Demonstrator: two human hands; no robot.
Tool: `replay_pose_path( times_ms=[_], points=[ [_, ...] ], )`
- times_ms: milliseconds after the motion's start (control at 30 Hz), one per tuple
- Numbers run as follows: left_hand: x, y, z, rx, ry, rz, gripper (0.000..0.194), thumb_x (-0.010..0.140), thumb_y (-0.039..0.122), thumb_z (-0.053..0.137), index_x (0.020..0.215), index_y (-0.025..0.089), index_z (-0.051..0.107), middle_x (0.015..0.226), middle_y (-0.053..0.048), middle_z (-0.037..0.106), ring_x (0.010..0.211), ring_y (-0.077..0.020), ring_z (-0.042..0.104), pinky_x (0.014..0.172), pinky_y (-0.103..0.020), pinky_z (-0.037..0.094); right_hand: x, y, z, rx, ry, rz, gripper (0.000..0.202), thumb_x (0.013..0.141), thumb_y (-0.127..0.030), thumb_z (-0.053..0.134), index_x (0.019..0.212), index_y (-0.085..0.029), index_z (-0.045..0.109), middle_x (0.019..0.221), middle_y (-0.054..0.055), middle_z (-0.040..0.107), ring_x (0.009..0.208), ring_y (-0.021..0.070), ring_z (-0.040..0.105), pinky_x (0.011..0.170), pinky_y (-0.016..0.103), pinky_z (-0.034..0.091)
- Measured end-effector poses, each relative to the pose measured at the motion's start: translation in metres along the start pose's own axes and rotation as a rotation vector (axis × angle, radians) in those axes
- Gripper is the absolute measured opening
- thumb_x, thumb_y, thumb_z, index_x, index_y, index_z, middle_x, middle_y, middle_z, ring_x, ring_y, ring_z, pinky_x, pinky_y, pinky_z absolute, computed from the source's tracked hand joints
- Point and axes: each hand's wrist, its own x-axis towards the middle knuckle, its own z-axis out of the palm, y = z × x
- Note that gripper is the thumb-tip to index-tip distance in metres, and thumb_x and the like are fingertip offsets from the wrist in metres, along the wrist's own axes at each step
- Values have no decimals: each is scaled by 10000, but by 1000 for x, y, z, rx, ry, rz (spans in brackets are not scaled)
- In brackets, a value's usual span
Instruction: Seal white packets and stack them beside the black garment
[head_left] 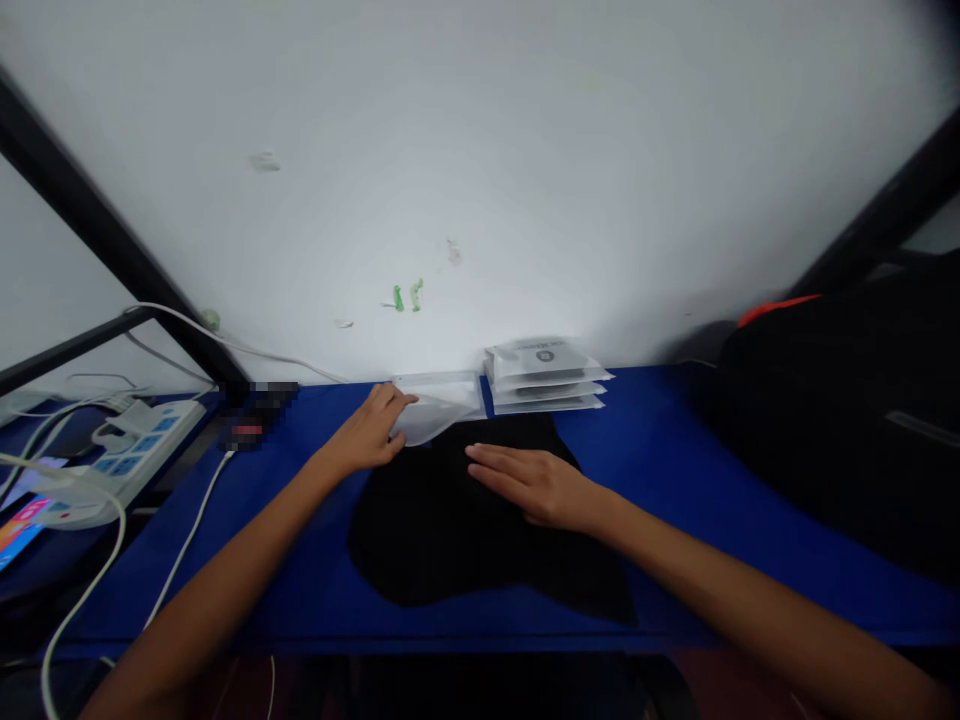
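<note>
A black cloth piece (pixel 450 540) lies spread on the blue table (pixel 300 590). Behind it, against the wall, is a translucent plastic bag (pixel 442 400), its near edge lifted and curled. My left hand (pixel 375 430) is at the bag's left side, thumb and index finger apart around its edge; whether they pinch the film is hard to see. My right hand (pixel 532 485) rests on the black cloth, fingers stretched out together and pointing left, holding nothing. Right of the bag stands a stack of several packed translucent bags (pixel 544 375), the top one with a dark round logo.
A large black bag or cloth (pixel 847 420) with an orange edge fills the right side. At the left are a white power strip (pixel 142 460), white cables (pixel 195 520), a dark device (pixel 255 415) and a bright phone screen (pixel 26 530). Black frame bars rise at both sides.
</note>
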Motion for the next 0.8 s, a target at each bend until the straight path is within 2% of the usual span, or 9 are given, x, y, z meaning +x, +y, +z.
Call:
replay_pose_path(
  times_ms=[67,133,200,300,400,533,667,733,800],
  points=[
    [-7,23,-7,-35,26,30,598,799,149,512,1385,142,393,1136,-132,463,1078,-284,457,972,-478,439,9,-6,-4,-45,161,-137,418,924,-79,416,1333,-107,497,1390,193,542,1391,290,381,1036,467,491],
    [-14,47,-10,-74,36,45,720,747,103,512,1440,149,323,1154,-134,451,1078,-284,451,976,-476,443,21,-11,-4,-105,224,-170,367,953,-100,416,1303,-117,525,1365,187,564,1386,289,391,1034,465,494],
    [-21,69,-8,-94,22,55,772,739,59,475,1475,173,274,1174,-139,458,1082,-285,453,981,-487,439,31,-13,0,-158,177,-104,326,964,-99,415,1258,-94,558,1313,210,594,1335,295,463,1025,467,498],
    [-31,89,2,-87,-46,50,761,770,23,419,1495,175,243,1152,-144,483,1055,-279,478,973,-491,449,39,-11,12,-189,-30,99,277,951,-84,445,1180,-51,598,1152,230,653,1170,311,597,953,469,536],
    [-36,95,14,-86,-129,40,732,774,41,440,1479,142,273,1119,-150,505,1047,-291,498,957,-501,464,38,-9,22,-141,-207,267,283,914,-57,485,1175,-53,594,1090,216,648,1066,308,634,905,464,547],
    [-33,90,24,-38,-126,-63,758,744,47,476,1469,169,290,1281,-183,489,1203,-325,467,1011,-535,422,34,-10,24,-10,-233,360,498,823,2,494,1314,-79,497,1255,228,570,1151,303,583,972,466,499],
    [-23,87,27,36,-247,-87,916,677,6,456,1517,178,134,1589,-185,196,1443,-341,247,1076,-556,357,37,-15,24,-28,-228,470,557,833,-18,469,1382,-108,435,1269,220,565,1108,292,606,937,444,519],
    [-20,91,26,28,-283,-75,978,660,-5,442,1529,166,26,1617,-175,88,1481,-322,152,1092,-546,346,40,-16,29,-108,-208,521,507,876,-40,441,1380,-91,440,1233,244,584,1080,307,621,912,451,529],
    [-18,99,22,-19,-268,-38,1016,656,0,443,1531,165,-44,1620,-171,52,1492,-307,97,1113,-536,329,43,-15,36,-149,-186,524,473,893,-47,428,1364,-80,460,1196,260,604,1070,323,627,905,466,529]
  ],
)
